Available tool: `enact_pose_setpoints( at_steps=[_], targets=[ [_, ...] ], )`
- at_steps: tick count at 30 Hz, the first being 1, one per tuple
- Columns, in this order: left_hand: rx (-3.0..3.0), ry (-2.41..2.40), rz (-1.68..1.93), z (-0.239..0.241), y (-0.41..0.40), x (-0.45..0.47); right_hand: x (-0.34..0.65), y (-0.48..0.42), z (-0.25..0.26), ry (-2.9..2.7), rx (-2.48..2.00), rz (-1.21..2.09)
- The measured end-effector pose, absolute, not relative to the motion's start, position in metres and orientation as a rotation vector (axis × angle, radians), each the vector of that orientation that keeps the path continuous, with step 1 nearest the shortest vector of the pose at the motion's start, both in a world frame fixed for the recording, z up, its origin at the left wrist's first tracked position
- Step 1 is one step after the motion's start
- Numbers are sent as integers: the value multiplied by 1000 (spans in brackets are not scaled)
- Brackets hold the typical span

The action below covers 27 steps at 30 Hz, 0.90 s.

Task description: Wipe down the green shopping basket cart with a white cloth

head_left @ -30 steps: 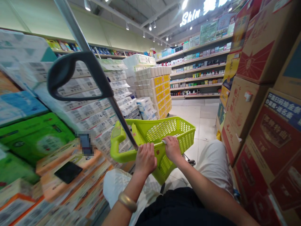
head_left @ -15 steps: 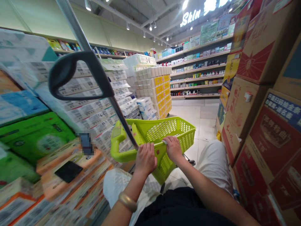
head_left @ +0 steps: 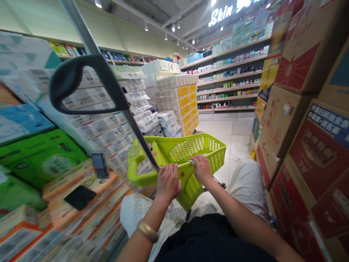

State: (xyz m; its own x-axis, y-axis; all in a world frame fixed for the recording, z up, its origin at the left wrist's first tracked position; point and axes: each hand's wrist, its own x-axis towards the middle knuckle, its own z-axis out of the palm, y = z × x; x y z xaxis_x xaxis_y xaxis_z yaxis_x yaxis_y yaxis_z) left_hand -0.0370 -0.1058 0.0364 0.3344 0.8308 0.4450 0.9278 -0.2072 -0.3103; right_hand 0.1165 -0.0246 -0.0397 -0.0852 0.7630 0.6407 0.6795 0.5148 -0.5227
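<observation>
A lime-green plastic shopping basket on wheels (head_left: 188, 140) stands tilted before my knees. Its near rim is gripped by my left hand (head_left: 168, 182), fingers curled over it close to the foot of a grey metal pole (head_left: 139, 134). A dark grey loop handle (head_left: 117, 89) sits partway up that pole. Farther right on the same rim, my right hand (head_left: 203, 170) is closed around a small white wipe (head_left: 193, 160), pressing it against the plastic. The wipe shows only at the fingertips; the rest is hidden. No goods show in the visible part of the basket.
Wrapped tissue packs (head_left: 109, 120) are stacked at left, above orange-edged boxes (head_left: 109, 196) bearing a dark flat object (head_left: 80, 197) and a pixelated patch. Cardboard cartons (head_left: 278, 120) rise close on the right. Pale floor tiles (head_left: 237, 134) lead to stocked shelves (head_left: 231, 74).
My right hand with the wipe has slid slightly right along the rim. My left hand keeps its grip. The pole and loop handle have shifted a little left in view.
</observation>
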Motion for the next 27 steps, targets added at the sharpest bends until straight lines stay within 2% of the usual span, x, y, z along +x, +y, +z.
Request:
enact_pose_setpoints(
  at_steps=[3, 10, 19, 27],
  targets=[
    [-2078, -1545, -234, 37, -105, -37, 109, -27, -37, -1768, -1239, 140],
    [-2088, -1558, -235, 37, -105, -37, 89, -41, -28, -1933, -1014, 163],
    [-2058, -1546, -196, 38, -106, -37, 113, -26, -38, -1781, -1244, 143],
    [-2080, -1554, -219, 38, -106, -38, 89, -42, -28, -1942, -1004, 179]
  ],
)
